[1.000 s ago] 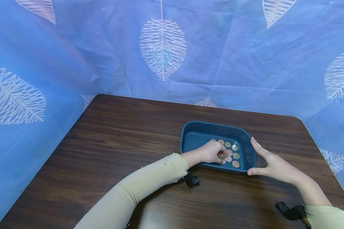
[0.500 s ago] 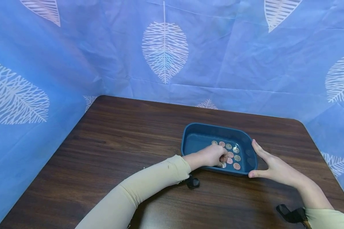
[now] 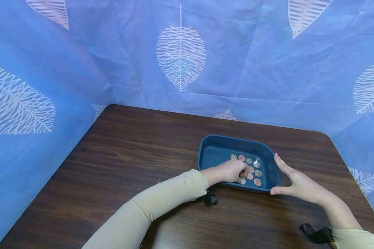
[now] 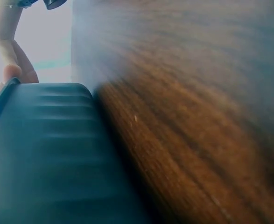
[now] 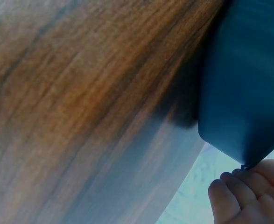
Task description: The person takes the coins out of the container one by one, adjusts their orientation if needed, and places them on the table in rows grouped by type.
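Note:
In the head view my left hand (image 3: pixel 229 171) reaches over the near wall of a blue tray (image 3: pixel 216 136), fingers curled downward. Its thumb and fingertips pinch at a silver coin (image 3: pixel 242 181) close to the near wall; most of the grip is hidden. Other silver and copper coins (image 3: pixel 257 182) lie flat on the tray's floor around the fingers. My right hand (image 3: pixel 302 181) grips the tray's right end, with thumb and index finger spread across it. In the left wrist view, the right hand (image 4: pixel 15 65) shows at the tray's far end. The right wrist view shows fingers (image 5: pixel 225 196) against the rim.
The tray stands on a dark wood-grain table (image 3: pixel 137 145), right of its middle. A blue curtain with white leaf prints (image 3: pixel 127 52) hangs behind and beside the table. Black wrist straps (image 3: pixel 318 235) with cameras sit under both forearms.
The left hand's curled fingers have turned slightly and settled lower over the coins. The right hand keeps its place on the tray. The whole head view has shifted slightly.

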### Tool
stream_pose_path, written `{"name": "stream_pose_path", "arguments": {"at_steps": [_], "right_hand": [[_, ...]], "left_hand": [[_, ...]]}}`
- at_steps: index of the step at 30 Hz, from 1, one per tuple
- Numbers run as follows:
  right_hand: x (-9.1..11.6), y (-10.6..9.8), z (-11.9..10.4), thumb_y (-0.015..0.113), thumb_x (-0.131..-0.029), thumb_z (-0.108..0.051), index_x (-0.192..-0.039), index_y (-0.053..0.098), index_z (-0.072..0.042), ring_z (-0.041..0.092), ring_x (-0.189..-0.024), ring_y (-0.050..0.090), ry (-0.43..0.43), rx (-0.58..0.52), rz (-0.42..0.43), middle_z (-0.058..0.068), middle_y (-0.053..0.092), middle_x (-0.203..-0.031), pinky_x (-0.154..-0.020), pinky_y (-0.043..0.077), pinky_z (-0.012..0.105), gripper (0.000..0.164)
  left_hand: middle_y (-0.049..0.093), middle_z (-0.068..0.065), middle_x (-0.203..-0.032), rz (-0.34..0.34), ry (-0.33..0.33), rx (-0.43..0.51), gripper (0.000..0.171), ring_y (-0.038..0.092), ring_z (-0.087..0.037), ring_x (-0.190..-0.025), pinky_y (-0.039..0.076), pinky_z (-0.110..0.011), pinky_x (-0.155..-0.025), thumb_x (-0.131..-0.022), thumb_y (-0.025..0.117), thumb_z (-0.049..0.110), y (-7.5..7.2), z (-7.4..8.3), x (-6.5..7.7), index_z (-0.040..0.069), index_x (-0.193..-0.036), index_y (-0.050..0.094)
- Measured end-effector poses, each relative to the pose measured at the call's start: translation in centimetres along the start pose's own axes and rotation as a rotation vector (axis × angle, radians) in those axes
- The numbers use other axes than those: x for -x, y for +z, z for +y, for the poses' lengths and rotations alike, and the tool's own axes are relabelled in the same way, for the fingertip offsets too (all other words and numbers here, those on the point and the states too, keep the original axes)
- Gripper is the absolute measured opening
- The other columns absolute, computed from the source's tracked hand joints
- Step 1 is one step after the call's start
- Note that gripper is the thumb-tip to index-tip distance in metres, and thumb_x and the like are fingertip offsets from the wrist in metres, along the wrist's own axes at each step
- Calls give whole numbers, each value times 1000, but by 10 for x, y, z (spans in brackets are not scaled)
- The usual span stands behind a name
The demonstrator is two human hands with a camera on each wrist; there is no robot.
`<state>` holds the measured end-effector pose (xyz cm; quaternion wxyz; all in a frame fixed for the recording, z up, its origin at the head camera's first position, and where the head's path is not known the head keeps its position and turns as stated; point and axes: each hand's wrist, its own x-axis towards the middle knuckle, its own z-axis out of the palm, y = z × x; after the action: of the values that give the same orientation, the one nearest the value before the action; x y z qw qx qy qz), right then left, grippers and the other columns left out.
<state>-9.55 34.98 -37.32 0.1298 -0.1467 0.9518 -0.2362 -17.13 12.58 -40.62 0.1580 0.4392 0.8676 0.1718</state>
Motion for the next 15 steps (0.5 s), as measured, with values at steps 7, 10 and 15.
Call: {"name": "stream_pose_path", "arguments": {"at_steps": [7, 10, 15], "right_hand": [[-2, 1, 1, 69, -76, -44, -145, -11, -19, 53, -125, 22, 17, 3, -5, 18, -4, -150, -85, 31, 66, 108], [-1, 1, -1, 68, -76, -45, -145, -11, -19, 54, -124, 22, 28, 11, -7, 19, -4, -150, -84, 32, 66, 108], [-1, 1, -1, 69, -76, -45, -145, -11, -19, 55, -123, 23, 42, 25, -3, 20, -3, -150, -82, 33, 66, 109]], "left_hand": [[54, 11, -80, 3, 9, -19, 17, 46, -1, -68, 36, -11, -60, -77, 73, 14, 1, -1, -1, 18, -88, 60], [55, 12, -80, 10, 42, -35, 14, 47, 0, -67, 36, -10, -60, -78, 71, 18, 1, 0, -1, 19, -89, 62], [60, 12, -82, -26, 110, -58, 10, 50, 2, -70, 37, -8, -62, -81, 68, 18, -1, 0, -2, 20, -91, 68]]}}
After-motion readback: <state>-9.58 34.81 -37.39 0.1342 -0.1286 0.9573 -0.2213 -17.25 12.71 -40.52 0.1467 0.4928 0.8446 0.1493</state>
